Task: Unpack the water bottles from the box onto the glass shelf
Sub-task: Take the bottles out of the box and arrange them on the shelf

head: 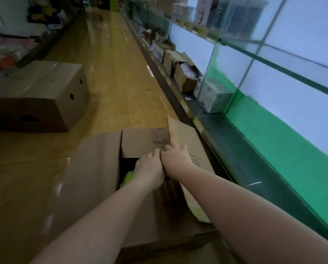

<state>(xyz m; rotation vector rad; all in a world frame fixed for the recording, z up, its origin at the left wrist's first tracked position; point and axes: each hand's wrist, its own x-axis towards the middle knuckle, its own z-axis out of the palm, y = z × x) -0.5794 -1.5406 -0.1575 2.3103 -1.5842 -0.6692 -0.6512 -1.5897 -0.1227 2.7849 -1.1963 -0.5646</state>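
Note:
A brown cardboard box (94, 168) stands on the floor right below me, its left flap folded out. My left hand (149, 168) reaches down into the dark opening, fingers curled at the edge of the far flap (144, 141). My right hand (175, 156) lies beside it, fingers spread flat on the right flap (187, 138), touching my left hand. A green rounded object (128, 178), possibly a bottle top, shows inside the box under my left wrist. The low glass shelf (254, 168) runs along the right, close to the box.
Another closed cardboard box (39, 96) with round holes sits on the floor at the left. Open cartons (182, 73) and a white packaged box (214, 98) stand on the shelf further ahead. Upper glass shelves (273, 52) carry goods. The yellow floor aisle (117, 63) stretches ahead.

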